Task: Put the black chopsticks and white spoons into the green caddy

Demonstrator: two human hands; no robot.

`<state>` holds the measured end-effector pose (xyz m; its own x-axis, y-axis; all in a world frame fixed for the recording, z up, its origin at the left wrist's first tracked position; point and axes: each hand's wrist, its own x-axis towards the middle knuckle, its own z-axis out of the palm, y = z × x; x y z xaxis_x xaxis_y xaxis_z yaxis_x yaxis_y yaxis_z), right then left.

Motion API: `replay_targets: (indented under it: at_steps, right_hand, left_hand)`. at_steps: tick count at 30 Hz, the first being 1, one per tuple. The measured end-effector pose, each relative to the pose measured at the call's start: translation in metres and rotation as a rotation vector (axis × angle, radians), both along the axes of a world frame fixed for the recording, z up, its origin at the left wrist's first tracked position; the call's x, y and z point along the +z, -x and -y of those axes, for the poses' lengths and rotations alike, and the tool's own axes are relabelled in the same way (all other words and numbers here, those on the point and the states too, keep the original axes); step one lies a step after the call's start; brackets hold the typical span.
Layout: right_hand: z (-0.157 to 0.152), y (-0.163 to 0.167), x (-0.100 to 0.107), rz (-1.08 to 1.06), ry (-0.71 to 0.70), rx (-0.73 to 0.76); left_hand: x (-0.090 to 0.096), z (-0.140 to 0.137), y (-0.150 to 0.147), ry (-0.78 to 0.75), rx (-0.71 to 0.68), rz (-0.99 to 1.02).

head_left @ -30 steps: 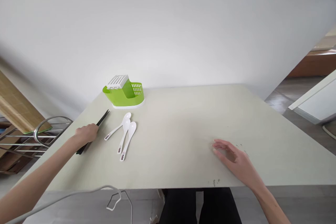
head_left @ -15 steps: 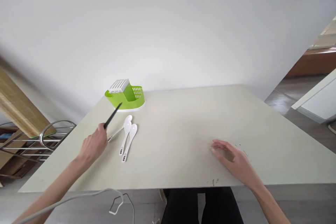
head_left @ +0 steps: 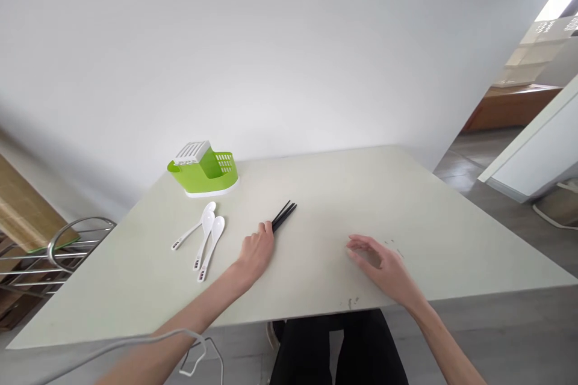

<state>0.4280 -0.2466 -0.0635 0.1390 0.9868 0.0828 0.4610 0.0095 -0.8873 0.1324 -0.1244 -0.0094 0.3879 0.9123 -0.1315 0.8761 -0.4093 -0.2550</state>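
My left hand (head_left: 256,251) is closed around a bundle of black chopsticks (head_left: 285,215), low over the middle of the table. Their tips fan out slightly and point away to the right; the other ends are hidden by the hand. To its left lie three white spoons (head_left: 211,246), close together with bowls toward the wall. Behind them stands a green and white utensil holder (head_left: 205,171) with a slotted white top and a perforated basket side. My right hand (head_left: 377,264) rests near the table's front right, fingers curved and apart from the thumb, holding nothing.
The pale table (head_left: 334,186) meets a white wall (head_left: 289,60) at the back. A metal rack (head_left: 58,246) and a wooden board (head_left: 31,210) stand beyond its left side. A grey cable (head_left: 135,341) crosses in front of my left forearm.
My left hand has moved right with the black chopsticks, from beside the spoons to the table's middle, and lower. My right hand has kept its curved pose. The view has shifted slightly right.
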Motion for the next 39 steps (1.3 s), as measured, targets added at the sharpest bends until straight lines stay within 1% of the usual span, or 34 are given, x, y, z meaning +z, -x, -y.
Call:
replay_targets:
  at_steps: [3, 7, 10, 12, 15, 17, 20, 23, 26, 28, 30, 35, 37, 39]
  right_hand:
    - [0.000, 0.000, 0.000, -0.004, -0.002, 0.007]
    - [0.000, -0.001, -0.001, -0.003, 0.014, 0.004]
    - [0.000, -0.001, -0.002, -0.003, 0.011, 0.003]
    - [0.000, -0.002, -0.002, -0.008, 0.001, 0.005]
    - [0.001, -0.002, -0.003, -0.001, 0.002, 0.003]
    - [0.001, -0.002, -0.002, 0.005, 0.012, -0.002]
    - [0.002, -0.002, -0.001, 0.012, 0.016, -0.010]
    - [0.002, -0.002, -0.003, 0.021, 0.012, -0.011]
    - [0.002, -0.003, -0.006, 0.029, 0.024, -0.015]
    - [0.002, -0.003, -0.007, 0.033, 0.038, -0.021]
    - [0.003, -0.003, -0.006, 0.037, 0.044, -0.027]
    - [0.003, -0.002, -0.004, 0.046, 0.025, -0.035]
    - [0.003, -0.002, -0.004, 0.044, 0.030, -0.039]
    - [0.003, -0.002, -0.005, 0.037, 0.042, -0.038]
  left_hand:
    - [-0.003, -0.001, -0.004, -0.020, 0.007, 0.014]
    - [0.000, 0.003, -0.004, -0.050, 0.018, 0.045]
    - [0.004, 0.007, 0.003, -0.069, 0.003, 0.055]
    - [0.008, 0.010, 0.013, -0.106, -0.018, 0.093]
    - [0.014, 0.010, 0.039, -0.196, -0.029, 0.178]
    - [0.018, 0.008, 0.063, -0.260, 0.003, 0.213]
    - [0.023, 0.003, 0.105, -0.338, 0.107, 0.251]
    - [0.023, -0.001, 0.143, -0.377, 0.238, 0.296]
    - [0.017, -0.006, 0.165, -0.342, 0.375, 0.327]
    - [0.012, -0.010, 0.171, -0.279, 0.446, 0.332]
    - [0.008, -0.014, 0.170, -0.203, 0.487, 0.319]
    - [0.009, -0.016, 0.160, -0.081, 0.523, 0.224]
    - [0.011, -0.015, 0.157, -0.070, 0.515, 0.197]
    - [0.014, -0.016, 0.155, -0.096, 0.498, 0.166]
